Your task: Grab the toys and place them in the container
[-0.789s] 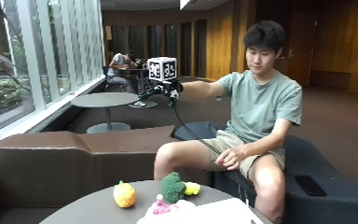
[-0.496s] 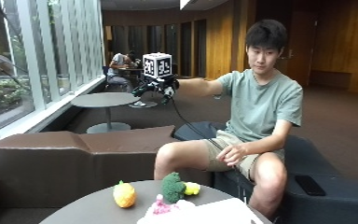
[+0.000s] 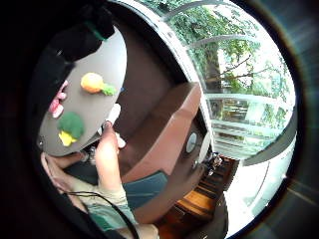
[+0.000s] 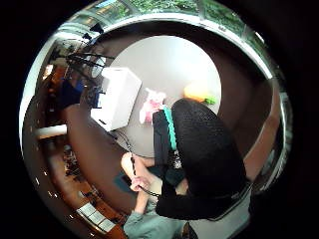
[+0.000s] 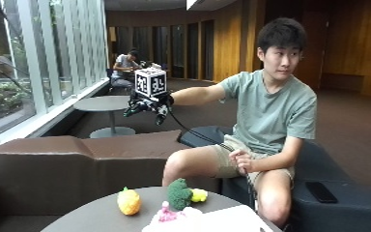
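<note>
Gloved right hand (image 5: 148, 105) lower than before

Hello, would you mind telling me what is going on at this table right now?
A seated person holds the gloved right hand out to the side in the air, well above the round table, holding nothing. The toys lie untouched on the table: an orange fruit toy, a green broccoli toy, a small yellow toy beside it, and a pink toy next to the white container. The bare hand rests on the thigh.
</note>
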Action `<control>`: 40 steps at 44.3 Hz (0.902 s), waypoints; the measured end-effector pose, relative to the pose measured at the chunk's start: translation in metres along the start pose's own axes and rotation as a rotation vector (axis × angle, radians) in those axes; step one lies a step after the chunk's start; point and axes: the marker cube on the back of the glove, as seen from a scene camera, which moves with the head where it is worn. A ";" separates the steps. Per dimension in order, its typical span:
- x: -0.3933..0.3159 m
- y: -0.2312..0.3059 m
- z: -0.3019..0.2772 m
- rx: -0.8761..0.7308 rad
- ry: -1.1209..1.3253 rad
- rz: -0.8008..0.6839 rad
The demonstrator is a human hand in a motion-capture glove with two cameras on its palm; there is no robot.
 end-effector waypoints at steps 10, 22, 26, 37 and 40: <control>-0.018 -0.039 0.006 -0.028 -0.069 -0.035; -0.039 -0.084 0.061 -0.160 -0.064 -0.057; -0.043 -0.100 0.085 -0.203 -0.042 -0.058; -0.046 -0.130 0.198 -0.313 -0.119 -0.075; -0.041 -0.130 0.248 -0.380 -0.124 -0.038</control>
